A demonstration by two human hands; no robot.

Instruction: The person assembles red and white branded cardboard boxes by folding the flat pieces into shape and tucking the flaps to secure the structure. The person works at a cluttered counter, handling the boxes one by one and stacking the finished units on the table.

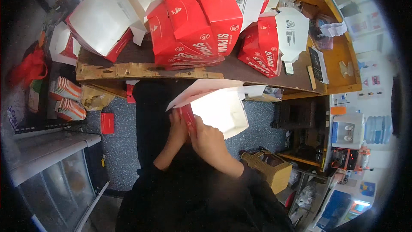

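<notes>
A paper food box (219,112), white inside and red outside, is held over my lap with its lid flap raised on the far side. My left hand (176,129) is closed on the box's left corner, where a red side panel shows. Right beside it, my right hand (209,141) grips the near left edge, thumb along the red panel and fingers partly hidden by the wall. Beyond the box, a stack of red folded boxes (184,30) stands on the brown wooden table (141,69). To its right is another red box stack (261,45) with a white lid flap.
An open white-and-red box (101,21) sits at the table's left end. Red-striped paper containers (69,108) are stacked on the left. A red box (107,123) lies on the speckled floor. A woven basket (267,169) stands at the right, and a water dispenser (346,129) farther right.
</notes>
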